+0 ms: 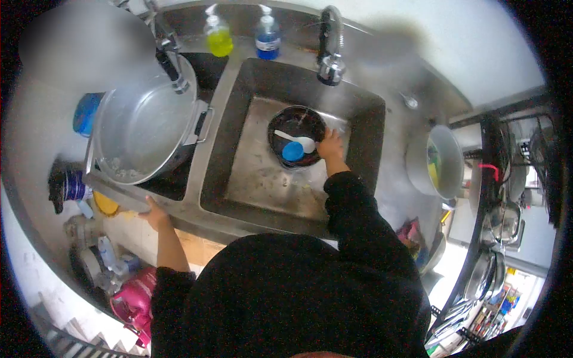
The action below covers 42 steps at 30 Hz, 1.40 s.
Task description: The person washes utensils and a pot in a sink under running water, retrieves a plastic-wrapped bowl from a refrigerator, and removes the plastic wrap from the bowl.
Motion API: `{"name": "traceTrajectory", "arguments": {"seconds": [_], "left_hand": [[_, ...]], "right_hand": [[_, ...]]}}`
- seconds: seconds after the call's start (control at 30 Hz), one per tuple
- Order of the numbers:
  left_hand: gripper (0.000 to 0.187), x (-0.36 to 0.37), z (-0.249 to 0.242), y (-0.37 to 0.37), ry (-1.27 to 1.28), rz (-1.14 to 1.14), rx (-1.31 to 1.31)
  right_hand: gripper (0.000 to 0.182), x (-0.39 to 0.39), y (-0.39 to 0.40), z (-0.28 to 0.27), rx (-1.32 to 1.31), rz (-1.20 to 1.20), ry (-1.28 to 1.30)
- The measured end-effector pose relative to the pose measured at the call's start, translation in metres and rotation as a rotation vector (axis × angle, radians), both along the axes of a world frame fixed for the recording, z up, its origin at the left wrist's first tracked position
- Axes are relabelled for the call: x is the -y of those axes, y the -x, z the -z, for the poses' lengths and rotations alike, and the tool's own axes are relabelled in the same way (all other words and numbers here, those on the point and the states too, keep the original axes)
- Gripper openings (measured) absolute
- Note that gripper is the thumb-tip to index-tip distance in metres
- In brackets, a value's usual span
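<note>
I've got the dark bowl (289,121) sitting on the bottom of the sink (256,185), and my right grip (329,145) is right up against its right-hand rim. Fingers are on the edge, but honestly I can't tell if they're pinching it or just resting there. So the bowl lies directly left of that grip, touching it, and looks pretty much upright. Inside it there's a white spoon (307,143) lying slantwise, scoop end toward my fingers, with a round blue thing (292,151) right beside it.

Left grip (154,216) is well apart from the bowl. It's off to the left by the front edge of the surface (192,210), on the near side of the big pot (143,128) that sits at the other basin (212,68). Fingers look partly spread, but from this angle I can't tell whether they're holding anything. A yellow thing (107,204) is near it, further left.

At the back of the sink I've got the tap (331,71), plus two pump bottles, one yellow-green (219,42), one blue (268,42). Over on the right there's a pale pot (420,164) with something yellow inside.
</note>
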<state>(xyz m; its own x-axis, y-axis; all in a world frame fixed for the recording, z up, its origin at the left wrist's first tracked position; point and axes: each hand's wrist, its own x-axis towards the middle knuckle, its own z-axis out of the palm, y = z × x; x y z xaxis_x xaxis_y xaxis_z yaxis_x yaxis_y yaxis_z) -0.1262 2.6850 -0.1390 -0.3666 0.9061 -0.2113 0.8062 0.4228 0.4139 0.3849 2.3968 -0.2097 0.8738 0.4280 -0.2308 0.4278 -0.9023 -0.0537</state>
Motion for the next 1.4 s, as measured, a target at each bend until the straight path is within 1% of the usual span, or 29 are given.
{"name": "traceTrajectory", "arguments": {"seconds": [0.03,0.07,0.1,0.13,0.17,0.23,0.33,0.37,0.4,0.47,0.5,0.6,0.7,0.8,0.87,0.9,0.93,0.97,1.0,1.07,1.1,1.17,1.27,1.3,1.4], "left_hand": [[0.1,0.02,-0.043,-0.03,-0.033,-0.107,0.105],[0.1,0.029,-0.067,-0.045,-0.046,-0.166,0.152],[0.1,0.032,-0.077,-0.052,-0.036,-0.196,0.182],[0.098,0.026,-0.064,-0.045,-0.104,-0.183,0.192],[0.097,0.022,-0.055,-0.037,-0.094,-0.202,0.195],[0.096,0.026,-0.062,-0.042,-0.072,-0.226,0.189],[0.096,0.027,-0.067,-0.046,-0.043,-0.233,0.173],[0.097,0.028,-0.072,-0.048,-0.037,-0.233,0.177],[0.097,0.029,-0.075,-0.048,-0.03,-0.231,0.18],[0.099,0.024,-0.061,-0.04,-0.065,-0.219,0.191],[0.099,0.022,-0.055,-0.037,-0.082,-0.212,0.196],[0.1,0.017,-0.044,-0.028,-0.091,-0.164,0.199],[0.096,0.019,-0.045,-0.031,-0.137,-0.188,0.146],[0.1,0.024,-0.063,-0.04,-0.053,-0.232,0.163],[0.099,0.026,-0.065,-0.042,-0.072,-0.245,0.177],[0.099,0.026,-0.065,-0.041,-0.081,-0.25,0.185],[0.098,0.022,-0.052,-0.033,-0.083,-0.219,0.168],[0.098,0.014,-0.03,-0.023,-0.085,-0.188,0.151],[0.097,0.009,-0.018,-0.016,-0.088,-0.156,0.134],[0.096,0.02,-0.042,-0.029,-0.164,-0.204,0.213],[0.095,0.025,-0.052,-0.036,-0.203,-0.228,0.251],[0.095,0.025,-0.055,-0.038,-0.161,-0.245,0.222],[0.095,0.022,-0.053,-0.036,-0.158,-0.24,0.192],[0.095,0.021,-0.049,-0.034,-0.164,-0.231,0.184],[0.096,0.018,-0.038,-0.03,-0.246,-0.199,0.211]], "right_hand": [[0.056,-0.009,-0.01,0.006,-0.017,-0.017,-0.14],[0.052,-0.017,-0.019,0.012,-0.039,-0.041,-0.277],[0.048,-0.027,-0.031,0.008,-0.174,-0.01,-0.488],[0.044,-0.04,-0.038,0.001,-0.316,0.024,-0.693],[0.039,-0.055,-0.043,-0.006,-0.278,0.11,-0.758],[0.031,-0.079,-0.049,-0.03,-0.195,0.293,-0.886],[0.025,-0.1,-0.044,-0.082,-0.733,0.556,-1.33],[0.017,-0.104,-0.047,-0.091,-0.73,0.51,-1.372],[0.016,-0.107,-0.047,-0.099,-0.772,0.537,-1.425],[0.015,-0.113,-0.047,-0.113,-0.854,0.593,-1.529],[0.011,-0.113,-0.045,-0.117,-0.839,0.565,-1.576],[0.019,-0.112,-0.044,-0.118,-0.874,0.479,-1.593],[0.008,-0.109,-0.036,-0.122,-0.889,0.562,-1.596],[0.008,-0.105,-0.032,-0.123,-0.939,0.645,-1.639],[0.012,-0.1,-0.034,-0.121,-0.886,0.555,-1.412],[0.014,-0.096,-0.037,-0.119,-0.854,0.509,-1.3],[0.016,-0.094,-0.029,-0.13,-0.818,0.461,-1.191],[0.028,-0.094,-0.02,-0.139,-0.622,0.424,-1.025],[0.029,-0.094,-0.02,-0.131,-0.517,0.349,-1.038],[0.033,-0.093,-0.029,-0.09,-0.307,0.198,-1.058],[0.034,-0.092,-0.03,-0.077,-0.375,0.233,-1.067],[0.036,-0.088,-0.032,-0.06,-0.513,0.302,-1.079],[0.035,-0.083,-0.025,-0.085,-0.698,0.401,-0.917],[0.034,-0.084,-0.017,-0.102,-0.828,0.504,-0.987],[0.03,-0.087,-0.015,-0.112,-1.132,0.438,-1.429]]}}
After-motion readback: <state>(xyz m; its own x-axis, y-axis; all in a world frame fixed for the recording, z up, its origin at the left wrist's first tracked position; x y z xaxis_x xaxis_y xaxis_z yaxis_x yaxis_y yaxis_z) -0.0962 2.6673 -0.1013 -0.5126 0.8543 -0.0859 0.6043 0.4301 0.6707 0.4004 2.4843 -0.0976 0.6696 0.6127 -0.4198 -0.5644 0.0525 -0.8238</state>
